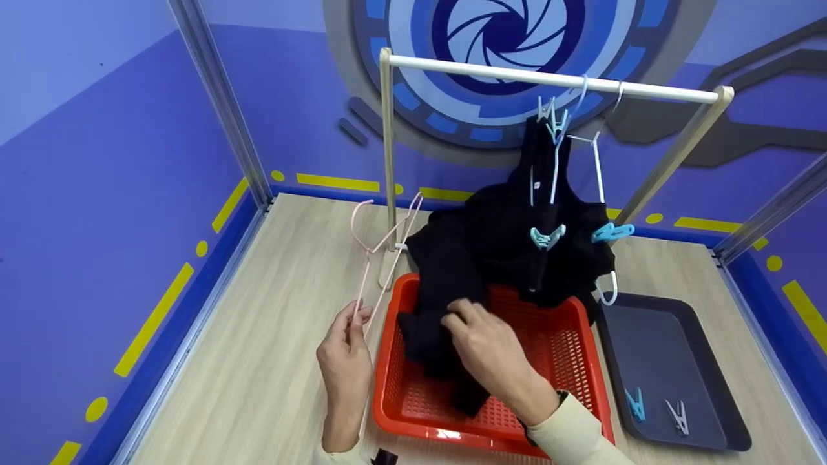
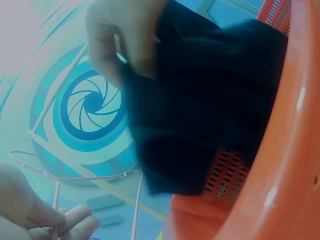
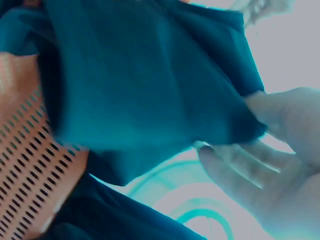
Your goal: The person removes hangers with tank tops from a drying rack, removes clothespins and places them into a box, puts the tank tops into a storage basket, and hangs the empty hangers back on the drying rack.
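My left hand (image 1: pixel 345 352) pinches a pink hanger (image 1: pixel 363 284) by one side, its hook up, left of the red basket (image 1: pixel 387 387). With my right hand (image 1: pixel 488 349) I pinch the edge of a black garment (image 1: pixel 446 290) above the basket. In the right wrist view the thumb and fingers grip a corner of this cloth (image 3: pixel 140 85). The garment's lower part hangs into the basket. Behind it, more black clothing (image 1: pixel 504 213) hangs on the rack, with a light-green clothespin (image 1: pixel 548 239) and a blue clothespin (image 1: pixel 610 232) clipped on.
A drying rack with a white bar (image 1: pixel 465 66) stands at the back. A white hanger (image 1: pixel 597 168) hangs from it. Right of the basket lies a dark grey tray (image 1: pixel 665 349) holding a blue clothespin (image 1: pixel 636 405) and a grey clothespin (image 1: pixel 678 416).
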### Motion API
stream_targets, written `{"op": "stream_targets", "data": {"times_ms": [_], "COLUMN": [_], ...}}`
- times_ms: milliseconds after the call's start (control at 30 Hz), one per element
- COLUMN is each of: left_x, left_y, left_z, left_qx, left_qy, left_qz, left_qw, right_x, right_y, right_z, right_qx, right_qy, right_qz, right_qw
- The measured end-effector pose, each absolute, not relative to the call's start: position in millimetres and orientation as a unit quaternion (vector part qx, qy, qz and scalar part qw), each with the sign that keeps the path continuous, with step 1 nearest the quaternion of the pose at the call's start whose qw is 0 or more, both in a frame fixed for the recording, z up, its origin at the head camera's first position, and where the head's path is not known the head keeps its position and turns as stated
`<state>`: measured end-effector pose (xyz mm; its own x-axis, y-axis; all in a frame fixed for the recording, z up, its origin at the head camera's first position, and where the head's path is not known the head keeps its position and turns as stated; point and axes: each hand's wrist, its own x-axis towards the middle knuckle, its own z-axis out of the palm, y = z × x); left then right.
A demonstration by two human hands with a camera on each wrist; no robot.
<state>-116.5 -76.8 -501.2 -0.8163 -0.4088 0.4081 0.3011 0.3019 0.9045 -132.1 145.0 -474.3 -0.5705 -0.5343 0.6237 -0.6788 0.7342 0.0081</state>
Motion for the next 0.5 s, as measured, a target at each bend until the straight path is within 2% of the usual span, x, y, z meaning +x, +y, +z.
{"op": "stream_targets", "data": {"times_ms": [267, 500], "left_x": [-116, -116], "left_y": [-79, -81], "left_z": [-503, -503], "left_qx": [0.034, 0.029], "left_qy": [-0.753, -0.755], "left_qz": [-0.584, -0.581], "left_qw": [0.301, 0.302], "right_x": [-122, -124], "right_y": [137, 131], "right_z": [-497, -504], "right_qx": [0.39, 0.39], "right_qy": [-0.902, -0.915], "right_qz": [0.023, 0.011], "right_qw": [0.187, 0.097]}}
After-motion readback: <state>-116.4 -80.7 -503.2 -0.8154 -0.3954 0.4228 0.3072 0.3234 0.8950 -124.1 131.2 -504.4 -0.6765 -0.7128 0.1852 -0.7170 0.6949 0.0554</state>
